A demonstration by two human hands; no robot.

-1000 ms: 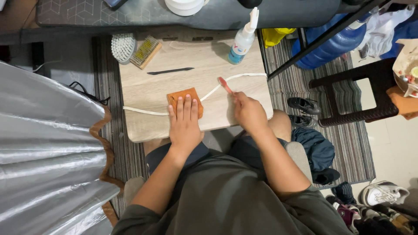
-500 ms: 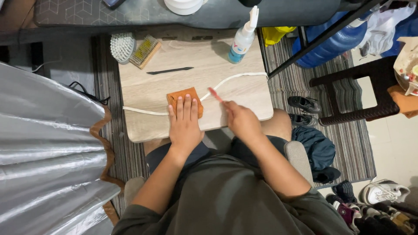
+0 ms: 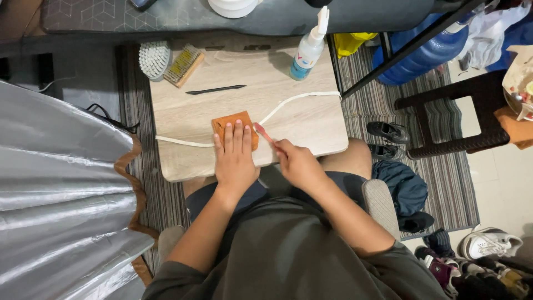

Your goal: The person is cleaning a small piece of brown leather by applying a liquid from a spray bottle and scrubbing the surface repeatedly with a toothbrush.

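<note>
left hand [image 3: 235,155] lies flat, pinning the cloth [image 3: 233,125] over the lace [image 3: 294,103]; right hand [image 3: 297,162] grips a toothbrush [image 3: 262,131]. scrubbing seems underway; next stroke needs steady pressure.

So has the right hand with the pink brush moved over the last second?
Yes. The right hand and pink brush came left, toward the orange cloth, nearer the board's front edge.

Home room (shoes [image 3: 388,131], striped rug [image 3: 444,178])
</note>
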